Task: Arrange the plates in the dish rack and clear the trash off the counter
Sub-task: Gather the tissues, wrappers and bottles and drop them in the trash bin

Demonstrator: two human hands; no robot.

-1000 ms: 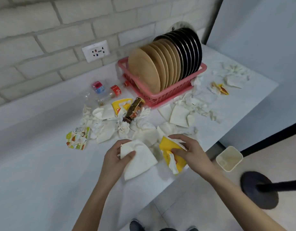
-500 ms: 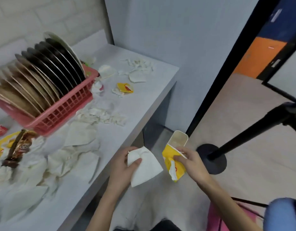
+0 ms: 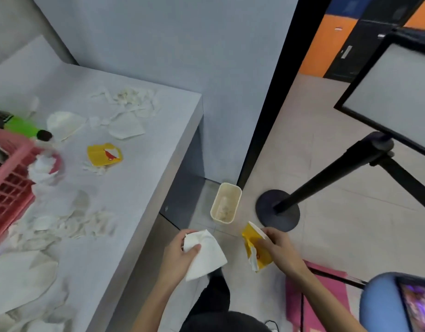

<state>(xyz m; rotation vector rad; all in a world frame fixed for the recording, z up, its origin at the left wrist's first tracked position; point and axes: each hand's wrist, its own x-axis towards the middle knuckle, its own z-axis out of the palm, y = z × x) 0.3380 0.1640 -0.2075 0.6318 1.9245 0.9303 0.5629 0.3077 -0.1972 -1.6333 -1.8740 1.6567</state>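
**Two pieces of trash carried toward the bin**

Two items are in hand, both held off the tabletop and above the floor. The left hand (image 3: 179,251) grips a white napkin (image 3: 205,256), thumb pressed on its upper face. The right hand (image 3: 282,250) pinches a torn yellow wrapper (image 3: 253,248) by its top edge. The hands are apart, each closed on its own piece.

I judge this to be the trash-clearing step, at the carry stage. The cream bin (image 3: 225,203) stands on the floor just ahead of the hands, roughly between them, with some rubbish already inside. The next move calls for bringing each piece over the bin's narrow mouth before letting go. The napkin is light and broad, so it could drift past the rim.

Much is left to do. To the left of the left hand, the tabletop (image 3: 144,188) carries many paper scraps (image 3: 70,226). Farther ahead lies a second yellow wrapper (image 3: 103,153). Far left, a corner of the pink dish rack (image 3: 7,185) shows beside a green bottle (image 3: 21,125). The plates cannot be made out.

A second ago both hands were over the tabletop, closing on these same two pieces. Since then they have swung off its edge, and the view has turned from the rack toward the bin.
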